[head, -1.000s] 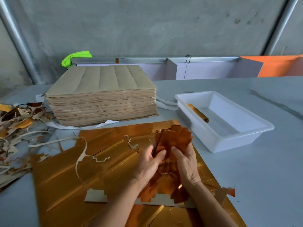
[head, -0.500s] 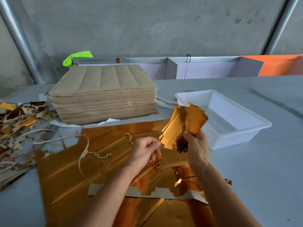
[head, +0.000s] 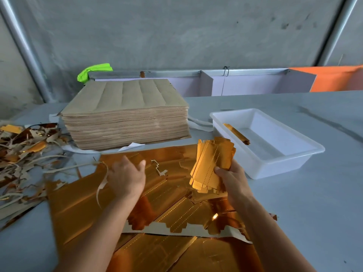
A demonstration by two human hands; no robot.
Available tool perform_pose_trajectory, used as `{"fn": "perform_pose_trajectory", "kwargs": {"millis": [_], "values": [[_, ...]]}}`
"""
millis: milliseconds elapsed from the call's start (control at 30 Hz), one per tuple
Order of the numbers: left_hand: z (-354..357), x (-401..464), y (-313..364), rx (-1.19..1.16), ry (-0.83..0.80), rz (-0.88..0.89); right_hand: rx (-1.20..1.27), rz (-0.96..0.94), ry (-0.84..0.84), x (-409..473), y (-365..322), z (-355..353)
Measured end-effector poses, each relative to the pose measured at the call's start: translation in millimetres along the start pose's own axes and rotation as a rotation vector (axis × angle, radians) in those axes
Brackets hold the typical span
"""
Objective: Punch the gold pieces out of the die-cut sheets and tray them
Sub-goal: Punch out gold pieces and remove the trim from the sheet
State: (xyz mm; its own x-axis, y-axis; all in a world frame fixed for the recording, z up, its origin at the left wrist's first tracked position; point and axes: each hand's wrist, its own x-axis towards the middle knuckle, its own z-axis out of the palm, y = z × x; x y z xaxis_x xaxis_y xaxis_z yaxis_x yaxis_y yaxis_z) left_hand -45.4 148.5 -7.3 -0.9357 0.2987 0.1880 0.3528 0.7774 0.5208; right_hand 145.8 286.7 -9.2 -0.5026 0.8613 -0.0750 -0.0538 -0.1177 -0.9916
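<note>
Right hand: grips a fanned bundle of gold pieces at its lower end, thumb across the front; the bundle stands tilted above the sheets, just beside the tray's near left corner, apart from it.
Left hand: back up, fingers loosely extended and holding nothing, slightly blurred, over the far part of the gold sheets; contact with the sheet cannot be told.
Gold die-cut sheets: lie flat and overlapping on the worktop in front of the person, perforation lines showing; a strip with a jagged punched edge lies across them, its brown back showing.
White tray: sits on the worktop right of the sheets; one gold piece leans against its inner left wall.
Brown stack: a thick pile of sheets, brown side up, beyond the gold sheets.
Offcuts: a tangle of gold and brown strips at the left edge of the worktop.
Thin offcut strip: curls across the sheet beside the left hand.
Background: a green cloth behind the stack, grey wall beyond.
</note>
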Motion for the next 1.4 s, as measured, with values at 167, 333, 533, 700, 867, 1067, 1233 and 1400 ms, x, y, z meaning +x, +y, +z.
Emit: {"fn": "perform_pose_trajectory", "kwargs": {"millis": [167,333,533,700,867,1067,1233,1400], "values": [[7,-47,50,-0.722,-0.423,0.171,-0.036,-0.010,-0.097,-7,-4,25],[26,-66,66,-1.007,-0.640,-0.052,-0.219,-0.109,-0.196,-13,-5,38],[19,-48,53,-0.669,-0.167,0.432,-1.044,-0.657,-0.143,-3,-31,20],[6,-37,50,-0.224,-0.033,0.950,-1.323,-0.724,-0.344,2,-29,28],[9,-30,32,-0.295,-0.120,0.871,-1.050,-0.540,-0.306,7,-16,10],[18,-26,29,-0.204,-0.283,0.769,-1.075,-0.440,-0.356,3,3,12],[13,-23,37,-0.545,-0.131,0.435,-0.694,-0.318,-0.127,8,0,13],[17,-40,54,-1.057,-0.583,-0.126,0.096,0.089,-0.129,-7,3,19]]}}
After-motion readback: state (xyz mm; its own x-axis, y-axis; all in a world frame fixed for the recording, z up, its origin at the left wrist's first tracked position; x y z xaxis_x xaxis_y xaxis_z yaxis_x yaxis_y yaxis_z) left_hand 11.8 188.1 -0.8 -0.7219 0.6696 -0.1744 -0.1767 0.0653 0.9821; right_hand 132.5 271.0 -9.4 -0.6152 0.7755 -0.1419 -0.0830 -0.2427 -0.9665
